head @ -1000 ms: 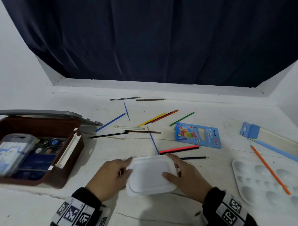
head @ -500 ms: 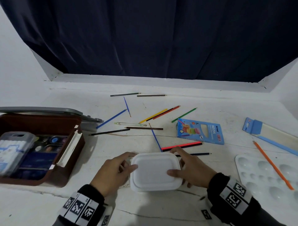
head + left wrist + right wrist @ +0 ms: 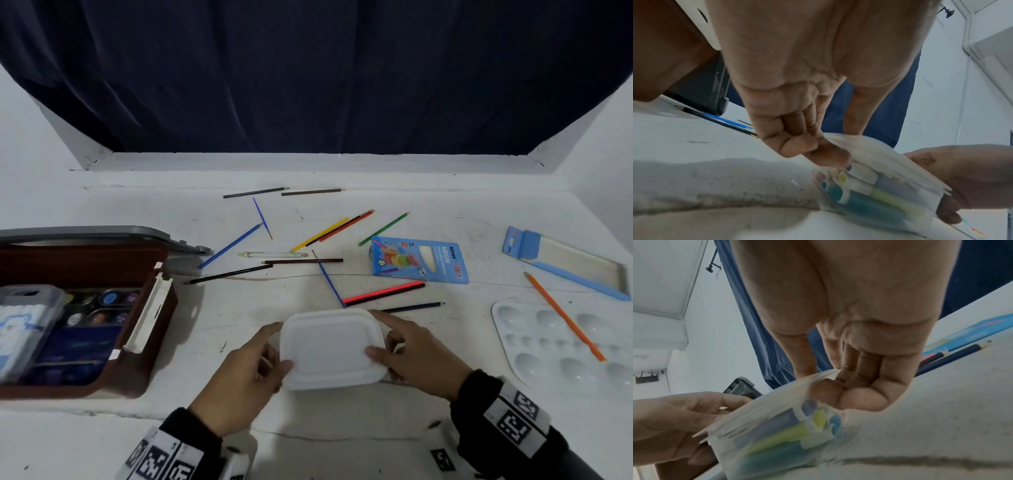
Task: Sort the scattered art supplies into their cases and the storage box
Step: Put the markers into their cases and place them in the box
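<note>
A small clear plastic box with a white lid (image 3: 330,347) sits near the table's front edge, held between both hands. My left hand (image 3: 255,366) grips its left side, thumb on the lid and fingers curled under the rim. My right hand (image 3: 407,353) grips the right side the same way. The wrist views show coloured chalk sticks (image 3: 865,190) (image 3: 781,434) inside the box. Several coloured pencils (image 3: 329,233) lie scattered behind it. An open brown storage box (image 3: 150,308) with paints stands at the left.
A blue pencil carton (image 3: 419,260) lies right of centre. A blue and clear flat case (image 3: 565,262) is at the far right, with a white paint palette (image 3: 548,346) and an orange pencil (image 3: 561,313) in front of it. A dark curtain hangs behind the table.
The white-lidded box has lifted slightly and tilted between both hands; the fingers have curled further under its rim. The head view has shifted a little.
</note>
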The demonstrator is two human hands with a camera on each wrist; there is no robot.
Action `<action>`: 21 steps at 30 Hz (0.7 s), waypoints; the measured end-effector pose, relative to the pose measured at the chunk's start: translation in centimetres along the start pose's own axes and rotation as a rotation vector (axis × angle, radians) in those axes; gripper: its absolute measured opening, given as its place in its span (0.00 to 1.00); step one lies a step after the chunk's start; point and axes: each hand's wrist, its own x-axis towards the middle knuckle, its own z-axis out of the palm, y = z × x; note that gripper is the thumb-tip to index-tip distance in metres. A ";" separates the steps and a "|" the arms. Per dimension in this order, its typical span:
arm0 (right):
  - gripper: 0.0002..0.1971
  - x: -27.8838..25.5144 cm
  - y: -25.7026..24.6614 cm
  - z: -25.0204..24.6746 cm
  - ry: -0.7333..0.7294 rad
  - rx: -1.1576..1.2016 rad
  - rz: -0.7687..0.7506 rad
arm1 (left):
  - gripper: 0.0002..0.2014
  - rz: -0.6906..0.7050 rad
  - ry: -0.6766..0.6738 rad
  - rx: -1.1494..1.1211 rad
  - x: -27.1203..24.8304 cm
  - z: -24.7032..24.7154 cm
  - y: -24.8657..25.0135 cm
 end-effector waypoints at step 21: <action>0.22 0.8 -0.8 1.5 0.047 0.058 0.095 | 0.23 0.041 -0.060 0.103 0.9 -2.3 -1.9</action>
